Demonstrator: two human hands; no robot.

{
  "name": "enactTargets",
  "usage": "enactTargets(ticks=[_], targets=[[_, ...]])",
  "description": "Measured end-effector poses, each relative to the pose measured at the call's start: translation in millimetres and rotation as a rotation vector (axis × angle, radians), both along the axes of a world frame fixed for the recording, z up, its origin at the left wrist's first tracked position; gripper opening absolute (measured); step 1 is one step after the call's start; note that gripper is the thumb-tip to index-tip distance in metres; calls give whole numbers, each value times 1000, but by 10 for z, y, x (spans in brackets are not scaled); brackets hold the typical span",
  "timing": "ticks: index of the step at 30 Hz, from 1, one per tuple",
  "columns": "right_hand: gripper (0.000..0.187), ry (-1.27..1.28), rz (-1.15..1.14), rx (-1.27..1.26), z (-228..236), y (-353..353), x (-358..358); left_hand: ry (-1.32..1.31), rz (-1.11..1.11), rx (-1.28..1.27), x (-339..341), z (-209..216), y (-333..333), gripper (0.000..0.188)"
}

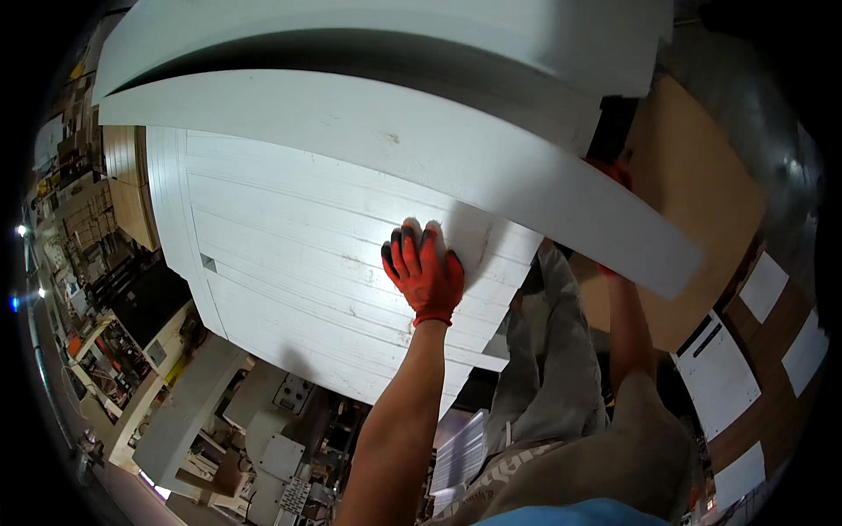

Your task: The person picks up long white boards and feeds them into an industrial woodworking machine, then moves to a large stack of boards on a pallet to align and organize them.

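Observation:
My left hand (425,276), in a red glove with black fingertips, lies flat with fingers spread on a large white grooved panel (281,254). A long white board (421,149) is raised at a slant over that panel. My right hand (611,173), also in a red glove, reaches up behind the board at its right part. Only bits of the glove show above and below the board, where it seems to grip it. Another thick white panel (395,26) hangs across the top of the view.
A brown sheet (693,202) lies to the right, with small white panels (719,373) on brown boards beyond it. White workshop machinery (263,430) stands at the lower left. Cluttered shelves and stacked boards (96,219) fill the far left.

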State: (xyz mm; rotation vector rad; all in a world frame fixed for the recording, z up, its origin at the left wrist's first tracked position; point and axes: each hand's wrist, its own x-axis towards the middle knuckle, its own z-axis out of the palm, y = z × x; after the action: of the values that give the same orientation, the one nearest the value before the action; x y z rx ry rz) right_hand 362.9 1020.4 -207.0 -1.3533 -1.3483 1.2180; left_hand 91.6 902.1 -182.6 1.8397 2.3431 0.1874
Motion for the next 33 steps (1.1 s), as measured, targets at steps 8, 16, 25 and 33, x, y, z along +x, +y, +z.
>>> enactTargets(ticks=[8,16,25,33], targets=[[39,-10,125,-24,72,-19,-24,-27,17,96,25,-1,-44,51],[46,135,258,-129,-206,193,183,-1,71,90,4,39,54,54],[37,-51,417,253,303,370,347,-1873,854,465,707,1590,1182,88],[37,263,279,-371,-246,-89,1084,-1857,941,130,1227,1658,1261,118]])
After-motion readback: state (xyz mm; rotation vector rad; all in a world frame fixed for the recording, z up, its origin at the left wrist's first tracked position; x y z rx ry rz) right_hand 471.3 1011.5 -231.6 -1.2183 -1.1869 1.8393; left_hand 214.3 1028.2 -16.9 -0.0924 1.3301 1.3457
